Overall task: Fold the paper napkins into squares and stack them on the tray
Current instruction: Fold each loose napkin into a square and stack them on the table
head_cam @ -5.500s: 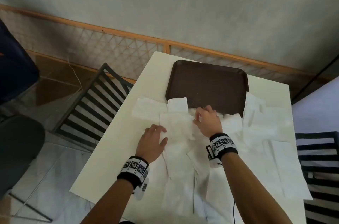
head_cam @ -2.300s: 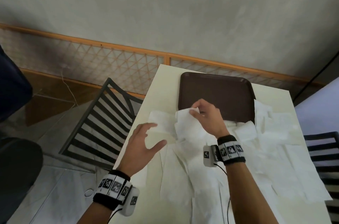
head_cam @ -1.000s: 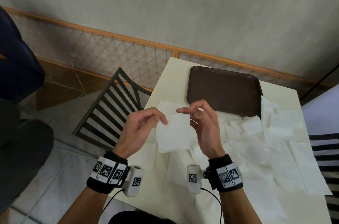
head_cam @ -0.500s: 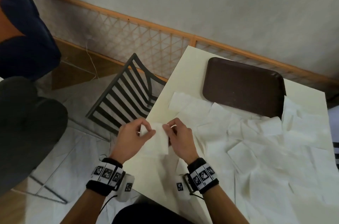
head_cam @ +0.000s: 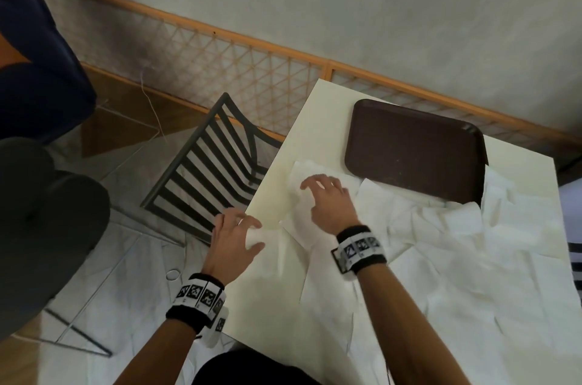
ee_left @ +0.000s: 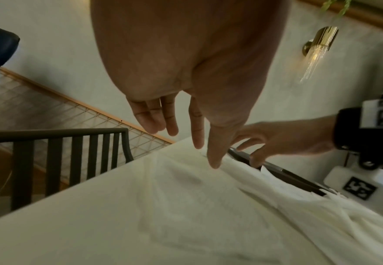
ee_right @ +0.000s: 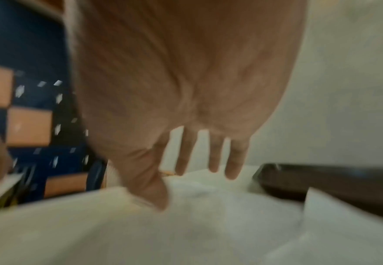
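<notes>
The brown tray (head_cam: 412, 148) lies empty at the far side of the cream table (head_cam: 271, 290). Several white paper napkins (head_cam: 456, 246) are strewn over the table in front of it. My left hand (head_cam: 242, 227) lies with straight fingers on a small folded napkin (head_cam: 255, 239) at the table's left edge; in the left wrist view the left hand (ee_left: 186, 139) hovers just over that folded napkin (ee_left: 197, 206). My right hand (head_cam: 321, 186) is spread flat over a flat napkin (head_cam: 299, 173) near the tray's near-left corner. The right wrist view is blurred: right hand (ee_right: 199, 172), tray (ee_right: 322, 179).
A black slatted chair (head_cam: 214, 173) stands close against the table's left edge. A wooden lattice rail (head_cam: 252, 69) runs along the wall behind. Another slatted chair (head_cam: 574, 258) shows at the right edge. A dark round seat (head_cam: 47, 227) is at far left.
Half a second ago both hands pinched a folded napkin in the air. Now it lies on the table under my left hand, and my right hand has let go and reached forward to another napkin.
</notes>
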